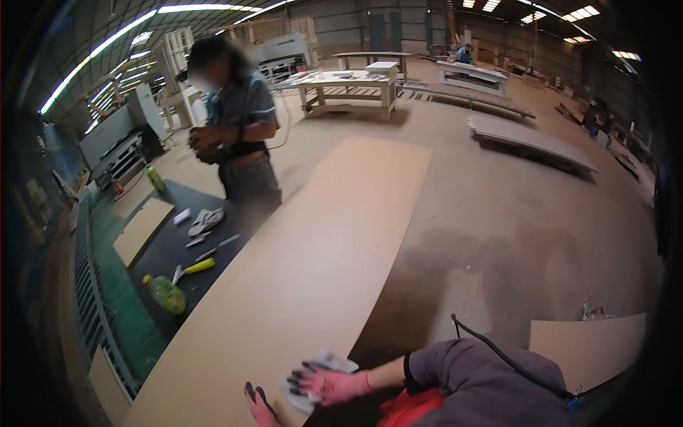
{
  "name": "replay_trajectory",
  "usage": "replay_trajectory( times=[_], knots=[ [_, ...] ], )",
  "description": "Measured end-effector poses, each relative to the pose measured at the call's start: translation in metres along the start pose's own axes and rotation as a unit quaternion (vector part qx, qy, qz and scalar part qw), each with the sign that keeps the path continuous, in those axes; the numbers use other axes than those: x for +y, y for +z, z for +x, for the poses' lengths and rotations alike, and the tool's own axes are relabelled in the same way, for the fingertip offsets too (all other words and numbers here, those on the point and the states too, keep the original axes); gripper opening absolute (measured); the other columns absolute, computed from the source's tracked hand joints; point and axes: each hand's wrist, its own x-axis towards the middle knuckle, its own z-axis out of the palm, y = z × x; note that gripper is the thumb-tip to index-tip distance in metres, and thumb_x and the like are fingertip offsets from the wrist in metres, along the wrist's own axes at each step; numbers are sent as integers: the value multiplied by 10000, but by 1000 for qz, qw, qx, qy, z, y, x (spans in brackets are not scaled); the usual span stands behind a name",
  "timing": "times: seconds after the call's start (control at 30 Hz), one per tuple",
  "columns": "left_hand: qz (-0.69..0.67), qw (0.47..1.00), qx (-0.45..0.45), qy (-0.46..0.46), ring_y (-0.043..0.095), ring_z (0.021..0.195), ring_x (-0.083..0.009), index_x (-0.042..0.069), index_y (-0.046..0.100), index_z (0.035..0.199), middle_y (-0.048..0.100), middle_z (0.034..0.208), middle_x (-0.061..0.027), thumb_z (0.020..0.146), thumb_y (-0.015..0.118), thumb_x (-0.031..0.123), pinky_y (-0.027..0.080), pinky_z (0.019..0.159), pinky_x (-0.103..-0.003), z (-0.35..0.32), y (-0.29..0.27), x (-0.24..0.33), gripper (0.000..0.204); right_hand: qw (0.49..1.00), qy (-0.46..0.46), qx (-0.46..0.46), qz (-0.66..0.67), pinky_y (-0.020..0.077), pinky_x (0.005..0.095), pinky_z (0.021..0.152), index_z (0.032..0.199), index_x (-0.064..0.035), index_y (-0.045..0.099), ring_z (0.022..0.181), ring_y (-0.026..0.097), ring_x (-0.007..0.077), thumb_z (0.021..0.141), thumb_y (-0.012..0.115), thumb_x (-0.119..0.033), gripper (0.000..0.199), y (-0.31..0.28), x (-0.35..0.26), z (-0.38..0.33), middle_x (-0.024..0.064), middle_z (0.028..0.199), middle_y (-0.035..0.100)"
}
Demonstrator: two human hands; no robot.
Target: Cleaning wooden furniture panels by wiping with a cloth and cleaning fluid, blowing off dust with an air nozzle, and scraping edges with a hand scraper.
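Your right hand (329, 383), in a pink glove, presses flat on a pale rag (320, 377), fingers spread, at the near edge of the long smooth fibreboard panel (313, 263). Left hand (260, 407) just beside the rag, mostly cropped; can't tell its grip.
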Motion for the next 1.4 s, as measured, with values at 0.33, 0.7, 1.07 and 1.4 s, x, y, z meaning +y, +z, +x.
replay_trajectory(
  times=[0.33, 0.7, 1.07, 1.4],
  knots=[
    [-97, 975, 172, -97, 439, 1132, -233, -59, 411, 1230, 463, 1245, -161, 902, 452, 185, 332, 970, -307, -65, -216, -42, 411, 952, -204, -81, 212, 222, 510, 1001, 1096, -72, 506, 1154, 382, 300, 716, 533, -340, 465, 161, -255, 155, 135, 1149, 488],
    [57, 949, 302, -73, 457, 1116, -282, -79, 428, 1196, 475, 1218, -197, 880, 483, 185, 341, 963, -324, -66, -306, -148, 415, 994, 89, 43, -57, 268, 474, 996, 1166, -72, 492, 1128, 430, 302, 738, 552, -313, 495, 131, -90, 243, 154, 1156, 491],
    [664, 676, 260, -186, 351, 1218, -309, 106, 293, 1347, 319, 1372, -143, 913, 335, 381, 286, 975, -470, -48, -309, -236, 516, 781, 546, 95, -287, 152, 453, 1054, 1312, -72, 359, 1266, 283, 276, 798, 479, -348, 596, -4, 189, 111, 135, 1332, 365],
    [652, 698, 192, -225, 338, 1228, -321, 65, 269, 1351, 312, 1372, -160, 924, 302, 302, 270, 1004, -407, -28, -308, -203, 490, 893, 369, 47, -253, 281, 468, 952, 1017, -53, 549, 1059, 436, 285, 753, 511, -272, 345, 52, 218, 308, 142, 1106, 489]
  ],
)
